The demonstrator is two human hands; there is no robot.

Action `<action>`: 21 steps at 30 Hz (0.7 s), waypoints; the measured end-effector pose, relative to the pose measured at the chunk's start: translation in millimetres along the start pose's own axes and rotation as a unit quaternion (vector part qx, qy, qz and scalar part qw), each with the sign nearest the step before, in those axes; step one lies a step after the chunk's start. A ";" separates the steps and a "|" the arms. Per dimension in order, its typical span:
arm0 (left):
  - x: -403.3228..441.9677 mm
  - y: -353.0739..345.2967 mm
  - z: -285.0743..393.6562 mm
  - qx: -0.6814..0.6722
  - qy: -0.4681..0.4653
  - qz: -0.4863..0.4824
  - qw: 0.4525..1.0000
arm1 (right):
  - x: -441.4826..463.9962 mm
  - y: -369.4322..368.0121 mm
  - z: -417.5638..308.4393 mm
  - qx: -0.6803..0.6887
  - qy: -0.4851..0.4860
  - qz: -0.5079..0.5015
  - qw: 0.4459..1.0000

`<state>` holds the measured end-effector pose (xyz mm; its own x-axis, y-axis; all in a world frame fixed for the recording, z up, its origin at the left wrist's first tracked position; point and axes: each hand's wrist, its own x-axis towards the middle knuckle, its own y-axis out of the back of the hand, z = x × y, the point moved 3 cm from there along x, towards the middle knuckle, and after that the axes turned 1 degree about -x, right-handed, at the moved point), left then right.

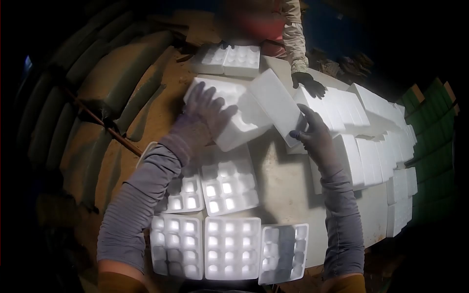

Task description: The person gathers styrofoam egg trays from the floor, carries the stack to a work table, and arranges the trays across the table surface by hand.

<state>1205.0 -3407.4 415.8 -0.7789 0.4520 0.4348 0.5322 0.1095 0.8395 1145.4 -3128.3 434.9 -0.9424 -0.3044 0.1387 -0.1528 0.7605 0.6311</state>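
My left hand [207, 112], gloved, has its fingers spread over a white foam box [239, 117] that sits tilted above the table. My right hand [315, 134], also gloved, grips the right edge of a smooth white foam slab [276, 105] between thumb and fingers. The slab leans at an angle against the box's right side. Below my left hand lie white foam trays with square hollows, one of them a larger tray [227, 180]. Three more such trays stand in a row nearest me, with a middle tray [233, 248] and a right tray [284, 254].
Stacked white foam blocks [366, 158] line the table's right side. Another person's gloved hand [309, 85] reaches in beside them. Two foam trays [227, 59] sit at the far edge of the pale table [286, 180]. Large filled sacks [124, 73] lie at left.
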 end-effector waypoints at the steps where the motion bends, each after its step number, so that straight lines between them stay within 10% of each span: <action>1: -17.9 11.6 -19.7 -0.018 0.040 -0.015 0.999 | 4.3 -0.8 -12.8 -0.032 0.060 0.012 0.998; 8: -102.3 -108.8 -90.8 -0.023 0.275 -0.136 0.952 | 82.9 -141.0 20.4 -0.368 0.229 -0.027 0.901; 14: -115.2 -155.6 -38.1 -0.187 0.217 -0.258 0.923 | 71.9 -199.7 93.2 -0.316 0.223 -0.163 0.907; 18: -121.9 -132.2 -17.6 -0.098 0.087 -0.226 0.965 | 16.0 -130.6 57.4 -0.334 0.268 -0.030 0.903; 21: -118.7 -101.9 18.8 -0.278 0.235 -0.164 0.917 | -36.4 -14.9 35.5 -0.427 0.186 0.148 0.873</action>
<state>1249.4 -3455.6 272.5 -0.9932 0.0292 0.1123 0.0947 -0.3552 0.9300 1171.4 -3108.2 393.3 -0.7176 -0.4526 0.5293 0.5074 0.1809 0.8425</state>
